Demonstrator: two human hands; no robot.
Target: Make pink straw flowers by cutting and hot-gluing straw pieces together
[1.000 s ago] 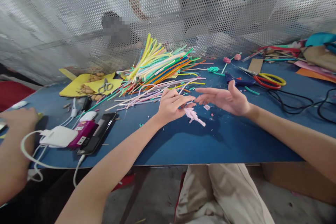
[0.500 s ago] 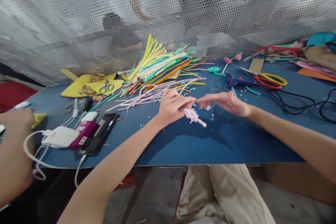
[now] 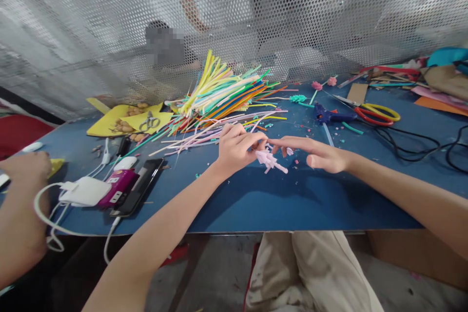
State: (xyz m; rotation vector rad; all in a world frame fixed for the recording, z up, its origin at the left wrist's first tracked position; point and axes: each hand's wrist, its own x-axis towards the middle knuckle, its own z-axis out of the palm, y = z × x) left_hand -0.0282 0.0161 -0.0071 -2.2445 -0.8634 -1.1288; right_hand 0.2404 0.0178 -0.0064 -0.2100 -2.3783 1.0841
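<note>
My left hand (image 3: pixel 237 146) pinches a small pink pipe-cleaner piece (image 3: pixel 268 160) just above the blue table (image 3: pixel 278 195). My right hand (image 3: pixel 317 151) is flat, palm down, its fingertips touching the top of that pink piece next to my left fingertips. It holds nothing of its own. A heap of coloured pipe cleaners (image 3: pixel 223 91) lies right behind both hands, with pink strands (image 3: pixel 204 132) spread at its near edge.
A blue glue gun (image 3: pixel 331 115), red-and-yellow scissors (image 3: pixel 376 112) and black cables (image 3: pixel 420 144) lie to the right. At the left are a phone (image 3: pixel 137 190), a white charger (image 3: pixel 82 191), yellow foam with small scissors (image 3: pixel 148 121), and another person's arm (image 3: pixel 20 204). A perforated metal screen (image 3: pixel 292 14) stands behind.
My right hand turned from palm-up to palm-down and moved left until its fingertips met the pink piece. My left hand stayed in place, holding the piece.
</note>
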